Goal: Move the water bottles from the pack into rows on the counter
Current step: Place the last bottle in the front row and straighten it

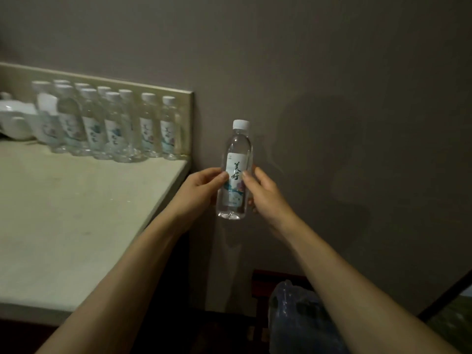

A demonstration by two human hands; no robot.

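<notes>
I hold one clear water bottle (236,159) with a white cap and a printed label upright in the air, just right of the counter's end. My left hand (201,190) grips its left side and my right hand (263,192) grips its right side, thumbs on the label. Several matching bottles (112,123) stand in rows at the back of the pale counter (76,213), against the low backsplash. The plastic-wrapped pack (298,318) sits low on the floor at the bottom right, partly hidden by my right forearm.
White porcelain cups and a teapot (15,118) stand at the counter's far left, beside the rows. A grey wall (332,98) rises right behind the held bottle. A dark wooden stand (260,279) is under the pack.
</notes>
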